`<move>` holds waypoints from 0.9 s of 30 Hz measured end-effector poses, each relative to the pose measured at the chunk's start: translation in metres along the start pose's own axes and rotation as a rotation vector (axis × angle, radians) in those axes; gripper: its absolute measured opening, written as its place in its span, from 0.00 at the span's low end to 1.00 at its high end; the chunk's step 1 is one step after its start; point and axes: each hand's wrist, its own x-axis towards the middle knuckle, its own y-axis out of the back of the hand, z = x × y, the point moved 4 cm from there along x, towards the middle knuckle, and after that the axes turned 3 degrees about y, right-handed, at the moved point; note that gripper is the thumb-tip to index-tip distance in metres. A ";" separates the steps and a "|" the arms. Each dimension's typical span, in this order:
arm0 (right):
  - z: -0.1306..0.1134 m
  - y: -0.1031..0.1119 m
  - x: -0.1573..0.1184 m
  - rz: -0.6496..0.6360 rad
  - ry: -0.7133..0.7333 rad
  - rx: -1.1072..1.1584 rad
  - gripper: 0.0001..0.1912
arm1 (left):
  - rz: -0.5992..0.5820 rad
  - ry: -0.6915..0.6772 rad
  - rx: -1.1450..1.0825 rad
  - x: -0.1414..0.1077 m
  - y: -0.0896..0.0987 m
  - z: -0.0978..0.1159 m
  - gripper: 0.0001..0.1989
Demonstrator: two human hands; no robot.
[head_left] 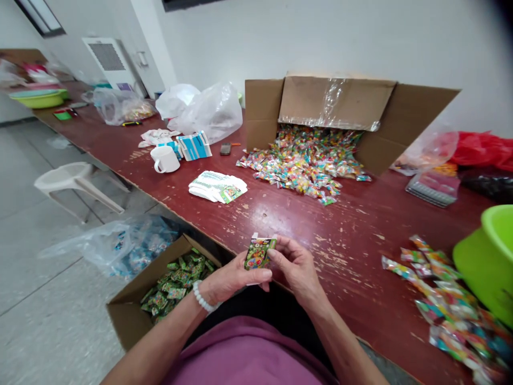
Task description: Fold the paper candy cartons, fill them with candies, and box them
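Note:
Between my two hands, just over the table's front edge, is a small printed green box [258, 253] with a white flap standing up at its top left. My left hand [239, 275] is closed around its lower left side, with the thumb along the bottom. At its right side my right hand [294, 264] grips it, thumb on the front; the other fingers are partly hidden behind. Farther up the table lies a stack of flat white and green cartons [217, 186]. Below my left arm, an open cardboard box [128, 315] holds many similar small green boxes [176, 286].
A big cardboard carton [339, 101] spills wrapped candies [300, 166] onto the red table [280, 219]. More candy packets [452, 299] lie beside a lime-green tub [487, 262] at right. A white mug [165, 159] and plastic bags [212, 112] stand farther back. On the floor is a white stool [70, 174].

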 end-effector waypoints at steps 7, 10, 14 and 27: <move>0.003 0.009 -0.004 -0.075 -0.007 0.093 0.17 | -0.068 0.030 0.372 -0.004 -0.004 0.016 0.18; 0.004 0.014 -0.005 -0.026 -0.011 0.115 0.16 | -0.002 -0.030 0.578 0.001 -0.005 0.012 0.19; 0.006 0.018 -0.004 0.066 -0.028 0.135 0.15 | 0.023 -0.092 0.759 0.003 -0.003 0.008 0.23; 0.009 0.040 -0.029 0.176 -0.290 -0.169 0.27 | -0.078 0.110 0.141 -0.011 -0.029 -0.036 0.24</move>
